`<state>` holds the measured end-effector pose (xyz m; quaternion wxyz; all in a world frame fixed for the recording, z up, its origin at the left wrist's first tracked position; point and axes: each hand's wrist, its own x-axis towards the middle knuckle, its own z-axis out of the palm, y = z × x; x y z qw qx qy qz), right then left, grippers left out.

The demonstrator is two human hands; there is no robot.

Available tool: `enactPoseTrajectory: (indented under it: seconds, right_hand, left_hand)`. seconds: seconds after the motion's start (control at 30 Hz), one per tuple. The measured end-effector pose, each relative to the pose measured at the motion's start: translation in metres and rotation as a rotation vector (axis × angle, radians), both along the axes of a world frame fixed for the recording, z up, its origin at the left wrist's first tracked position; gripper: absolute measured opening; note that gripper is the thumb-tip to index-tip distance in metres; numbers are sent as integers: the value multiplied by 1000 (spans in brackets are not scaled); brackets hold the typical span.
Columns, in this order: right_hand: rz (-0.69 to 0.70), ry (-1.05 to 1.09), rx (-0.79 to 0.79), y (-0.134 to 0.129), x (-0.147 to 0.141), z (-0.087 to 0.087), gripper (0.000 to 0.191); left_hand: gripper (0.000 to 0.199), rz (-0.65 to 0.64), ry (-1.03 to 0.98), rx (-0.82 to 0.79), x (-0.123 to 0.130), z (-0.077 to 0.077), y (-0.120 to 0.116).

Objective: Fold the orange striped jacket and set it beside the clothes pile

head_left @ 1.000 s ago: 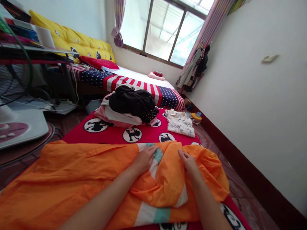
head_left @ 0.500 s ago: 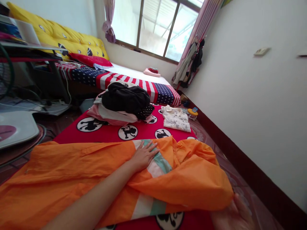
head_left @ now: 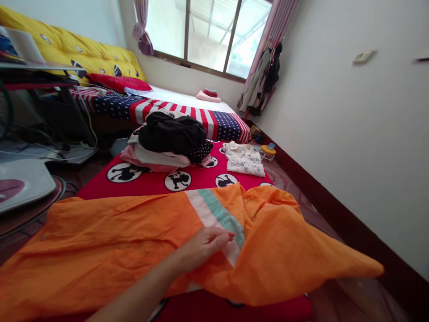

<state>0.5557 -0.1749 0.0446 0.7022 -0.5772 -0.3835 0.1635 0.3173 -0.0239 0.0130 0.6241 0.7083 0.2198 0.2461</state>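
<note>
An orange garment (head_left: 134,241) with a white and teal band lies spread across the red bed surface (head_left: 154,184) in front of me. My left hand (head_left: 214,243) is over its middle, beside the band, thumb and fingers drawn together with nothing visible in them. At the lower right, my right hand (head_left: 357,290) is blurred and partly covered by the cloth. It grips the garment's right end, which is stretched out to a point and lifted. The garment's exact kind cannot be made out.
Beyond the garment are a heap of clothes (head_left: 172,138), black on top, and a folded white patterned shirt (head_left: 246,158). A white stool-like seat (head_left: 27,183) stands left. A wall (head_left: 351,134) runs along the right, with a yellow-lidded container (head_left: 268,150) near its base.
My left hand has lifted from lying flat on the band, moved nearer to me and drawn its fingers together. My right hand has pulled the garment's end out to the right.
</note>
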Motion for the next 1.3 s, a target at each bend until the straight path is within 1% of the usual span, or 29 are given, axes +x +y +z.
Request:
enactPoseTrajectory:
  seconds: [0.07,0.13,0.17,0.23,0.27,0.33,0.4,0.47,0.53,0.57,0.6,0.67,0.73,0.8,0.87,0.93,1.0,1.07,1.13,1.2,1.3]
  right_hand:
    - [47,81,69,20,-7,8,30]
    - [106,151,120,45,-17,21,28]
    - [143,185,127,58,-23,27,27]
    - [227,262,107,81,-34,36,27]
    - [269,290,70,89,-39,39,28]
    - [332,338,-28,99,-46,39,32]
    - [366,360,-118,97,-50,35,41]
    - [372,350,-146,88,-51,32,57]
    - [377,311,-122,76,-50,31,73]
    - [393,276,-109,69,-49,30,77]
    - [418,226,-103,63,-47,30,76]
    - [472,84,-121,54,-43,27,62]
    - [494,-96,-181,49,-38,23,48]
    - [440,-304,-253,49,-35,17,42]
    - [316,-530,-277,51,-36,13,37]
    - [185,-727,-235,53,-39,13,27]
    - [101,-848,-167,53,-44,16,19]
    - [62,-910,-114,49,-49,22,14]
    - [42,-939,-78,43,-52,29,11]
    - [32,-961,-37,36,-53,35,10]
    - [30,-1000,50,24,-53,40,12]
  left_hand:
    - [61,-71,-118,-200,-4,11,-15]
    - [71,-83,-232,-361,-3,20,-24]
    - [74,-58,-283,-413,-3,23,-26]
    - [75,33,-363,-468,-3,26,-29]
    - [73,81,-381,-481,-4,27,-30]
    - [63,195,-355,-485,-8,26,-31]
    - [51,349,-285,-456,-13,24,-33]
    - [48,489,-253,-419,-16,24,-35]
    - [55,578,-279,-414,-19,25,-37]
    - [63,602,-302,-435,-19,26,-37]
    - [75,618,-325,-466,-19,26,-36]
    - [99,636,-356,-535,-20,26,-33]
    - [112,640,-358,-554,-20,25,-30]
    - [117,597,-350,-489,-22,22,-27]
    - [121,509,-306,-357,-24,17,-28]
    - [124,439,-159,-154,-25,11,-33]
    - [119,425,43,73,-27,4,-41]
    - [106,451,189,273,-29,0,-49]
    - [88,492,245,433,-33,2,-55]
    - [65,499,265,564,-38,12,-61]
    - [32,517,258,768,-48,37,-67]
